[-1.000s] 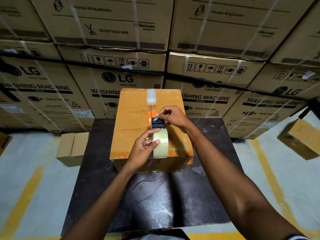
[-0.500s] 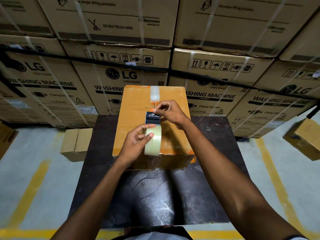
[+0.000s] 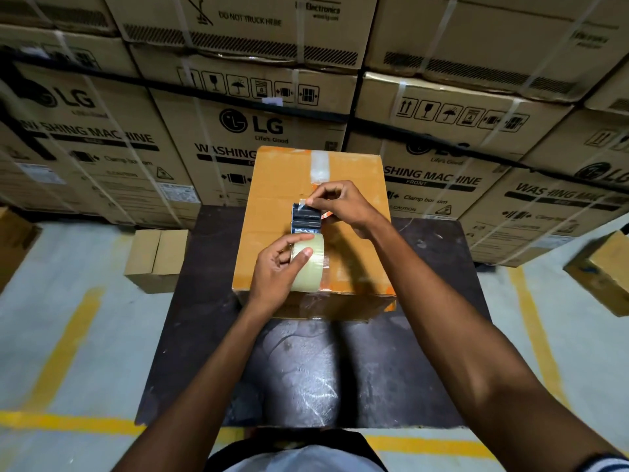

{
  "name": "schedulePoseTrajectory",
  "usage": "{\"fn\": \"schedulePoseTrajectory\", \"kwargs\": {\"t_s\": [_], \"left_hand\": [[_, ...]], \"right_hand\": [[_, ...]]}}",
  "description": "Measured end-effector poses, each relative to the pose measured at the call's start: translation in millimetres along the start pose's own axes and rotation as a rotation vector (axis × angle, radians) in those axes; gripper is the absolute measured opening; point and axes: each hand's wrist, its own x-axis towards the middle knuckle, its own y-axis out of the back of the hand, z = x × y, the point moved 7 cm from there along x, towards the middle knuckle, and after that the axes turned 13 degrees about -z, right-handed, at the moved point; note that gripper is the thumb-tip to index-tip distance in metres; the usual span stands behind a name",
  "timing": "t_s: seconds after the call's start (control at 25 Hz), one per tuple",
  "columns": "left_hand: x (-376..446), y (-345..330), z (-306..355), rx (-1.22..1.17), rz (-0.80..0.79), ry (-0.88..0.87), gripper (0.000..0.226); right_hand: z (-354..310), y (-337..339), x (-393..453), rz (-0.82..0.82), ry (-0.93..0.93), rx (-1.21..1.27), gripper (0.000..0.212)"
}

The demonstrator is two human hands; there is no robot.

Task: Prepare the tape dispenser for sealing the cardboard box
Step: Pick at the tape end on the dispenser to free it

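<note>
Both hands work above the box (image 3: 272, 206): left hand (image 3: 275, 267) clamps the tape roll (image 3: 311, 264), right hand (image 3: 340, 202) fingers pinch the tape end (image 3: 304, 201).

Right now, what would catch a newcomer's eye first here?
Two bare hands meet over an orange-brown cardboard box on a dark table. The left hand grips a clear tape roll in a black dispenser; the right hand pinches the tape's end. Behind them rise stacked washing-machine cartons.
</note>
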Motion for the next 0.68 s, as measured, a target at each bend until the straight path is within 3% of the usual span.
{"fn": "schedulePoseTrajectory", "kwargs": {"t_s": [0.28,0.68], "left_hand": [[-1,0,-1,-0.027,0.005,-0.023,0.026],[-1,2,1,-0.070,-0.003,0.007,0.024]], "right_hand": [[-8,-8,6,-0.081,-0.026,-0.062,0.015],[-11,-10,4,-0.084,0.029,-0.062,0.035]]}}
